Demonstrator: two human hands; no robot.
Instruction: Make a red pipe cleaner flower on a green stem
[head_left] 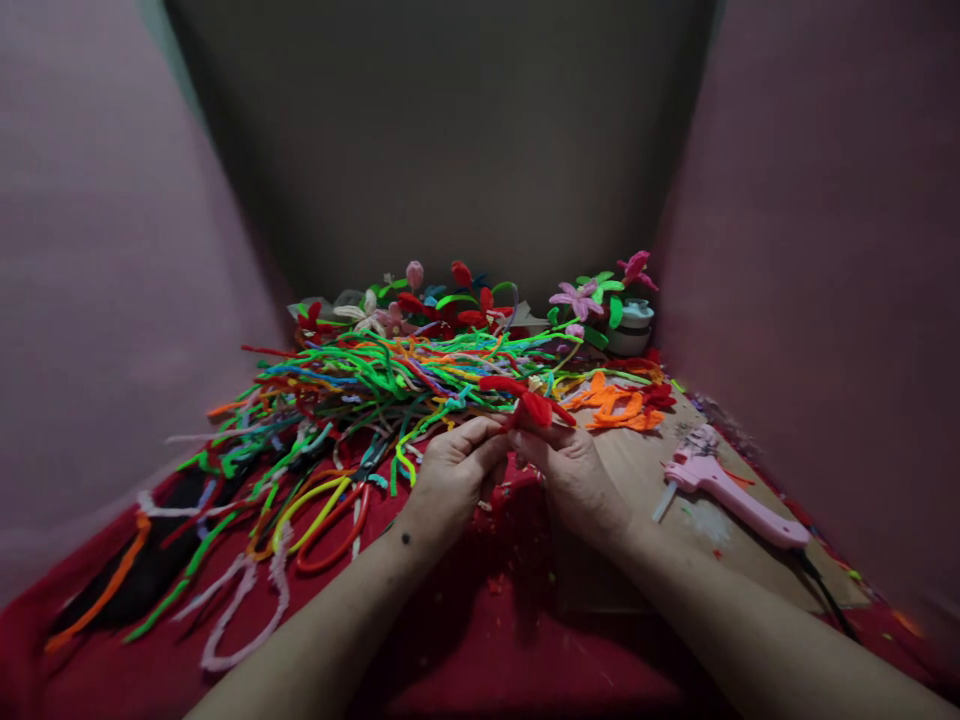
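Note:
A red fuzzy flower [534,409] with a pale centre is held up between both hands, above the red cloth. My left hand [457,470] pinches at the lower left of the flower, its fingers closed. My right hand [581,480] has thumb and fingers closed on the flower's underside. The fingertips of the two hands meet or nearly meet there, and the part between them is hidden. Behind the flower lies a big heap of coloured pipe cleaners [397,370].
A pink glue gun [742,500] rests on a cardboard sheet [637,470] at right, near orange fuzzy pieces [619,405]. Scissors [330,515] with yellow and red handles lie at left. Finished flowers [577,298] and a white pot [631,330] stand at the back.

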